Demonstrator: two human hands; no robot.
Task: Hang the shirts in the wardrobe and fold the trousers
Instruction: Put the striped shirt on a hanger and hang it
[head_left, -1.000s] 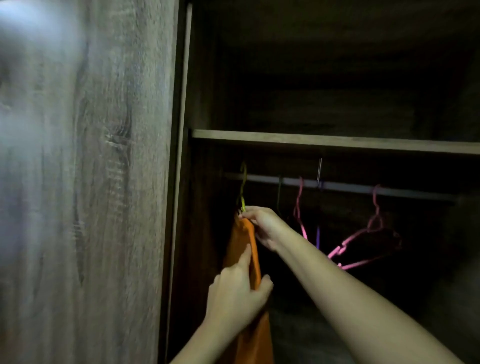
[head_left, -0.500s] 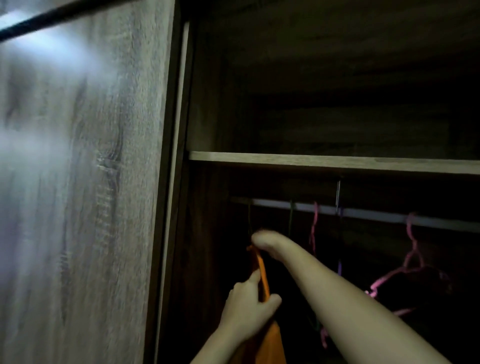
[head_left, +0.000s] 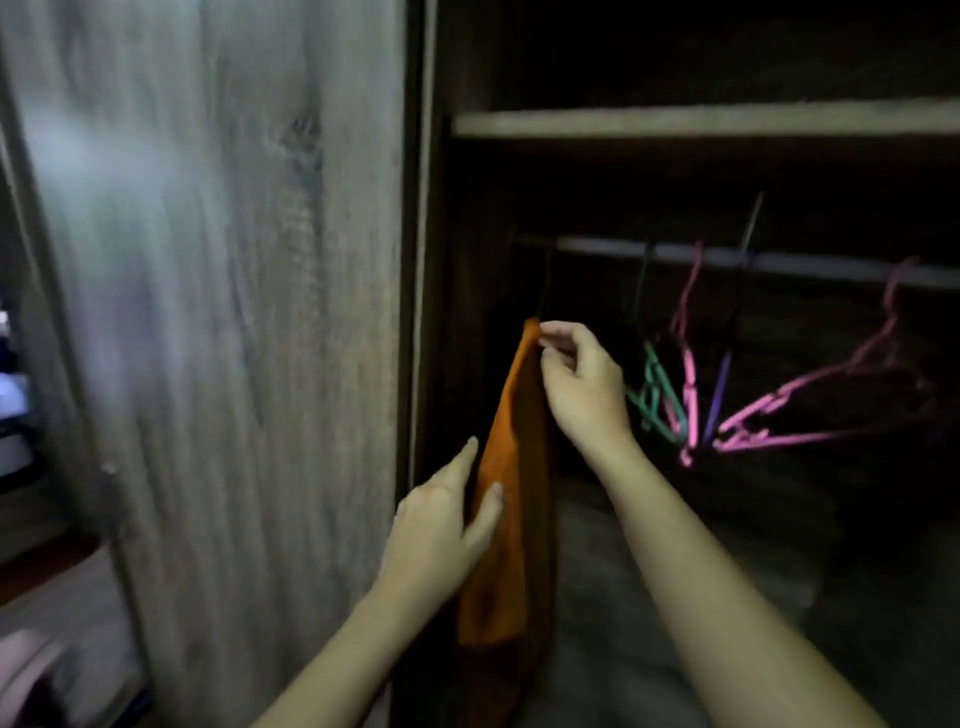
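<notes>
The orange shirt (head_left: 511, 499) hangs at the left end of the wardrobe rail (head_left: 727, 258), the right hand (head_left: 582, 387) pinching its top probably to settle it on the hanger, while the half-open left hand (head_left: 441, 525) steadies the cloth lower down.

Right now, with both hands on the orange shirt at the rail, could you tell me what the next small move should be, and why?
Probably let go. The orange shirt seems to hang from a dark hook rising toward the rail, though dim light hides the hook's seat. The right hand pinches its top; the left hand rests on the fabric. Release gently, the right hand last.
</notes>
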